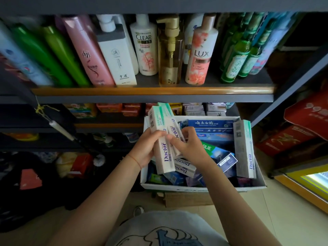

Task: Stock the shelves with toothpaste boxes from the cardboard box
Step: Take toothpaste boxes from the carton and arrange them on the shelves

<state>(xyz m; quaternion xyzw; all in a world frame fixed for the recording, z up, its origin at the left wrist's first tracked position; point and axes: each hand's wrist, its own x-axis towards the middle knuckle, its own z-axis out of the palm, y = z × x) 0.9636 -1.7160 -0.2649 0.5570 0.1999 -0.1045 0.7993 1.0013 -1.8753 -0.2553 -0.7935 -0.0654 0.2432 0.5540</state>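
A white cardboard box (260, 181) on the floor holds several toothpaste boxes, blue, green and white. My left hand (144, 150) grips a white and green "Doctor" toothpaste box (162, 139) upright above the carton. My right hand (190, 145) pinches a second "Doctor" box (174, 132) pressed against the first. Another "Doctor" box (184, 166) lies under my hands inside the carton. A further one (245, 150) stands upright at the carton's right wall. Blue boxes (211, 125) line the carton's far side.
The shelf (152, 91) above carries shampoo and soap bottles (145, 45) in a row. Lower shelves (108, 125) behind the carton hold small packets. Red cartons (305, 125) stack at the right. Dark bags (28, 178) lie on the floor at the left.
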